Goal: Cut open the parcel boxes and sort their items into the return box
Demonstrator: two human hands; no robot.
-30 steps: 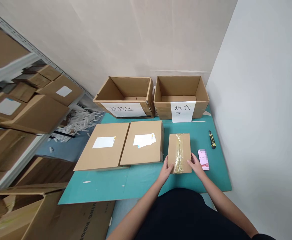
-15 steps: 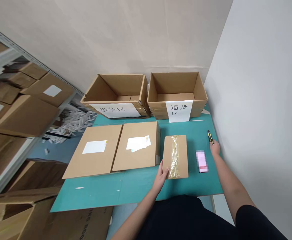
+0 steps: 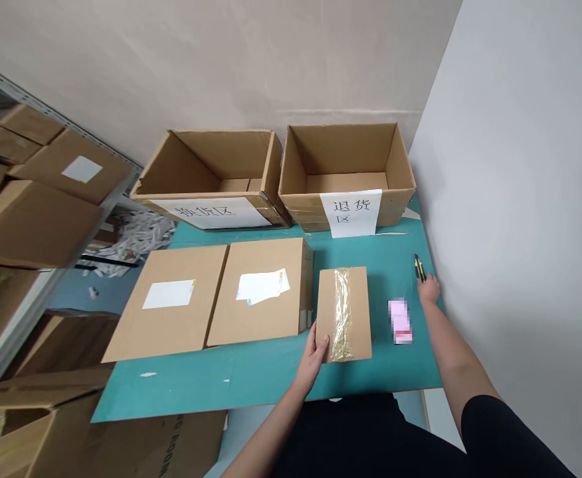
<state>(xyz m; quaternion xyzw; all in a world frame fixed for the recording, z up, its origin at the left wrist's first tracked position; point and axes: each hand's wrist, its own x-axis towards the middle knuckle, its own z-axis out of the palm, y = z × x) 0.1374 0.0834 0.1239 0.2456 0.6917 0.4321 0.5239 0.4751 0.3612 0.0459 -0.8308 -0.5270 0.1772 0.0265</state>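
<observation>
A small cardboard box [image 3: 343, 314] with a strip of clear tape down its middle lies flat on the teal mat [image 3: 251, 388]. My left hand [image 3: 313, 355] holds its lower left edge, thumb on top. My right hand [image 3: 429, 289] is closed on the lower end of a black and yellow utility knife [image 3: 419, 267], near the mat's right edge. Between the hand and the box lies a phone [image 3: 400, 321] with a pink, blurred screen. Two flat cardboard boxes with white labels [image 3: 166, 302] [image 3: 256, 291] lie side by side left of the taped box.
Two open cardboard boxes [image 3: 216, 174] [image 3: 347, 174] with white Chinese signs stand at the back of the mat. A wall rises close on the right. Shelves stacked with cardboard boxes [image 3: 32, 219] stand on the left, above shredded white paper [image 3: 136, 239].
My right hand has left the taped box and moved right to the utility knife. My left hand stays on the box. The whole view has shifted slightly as my head moved.
</observation>
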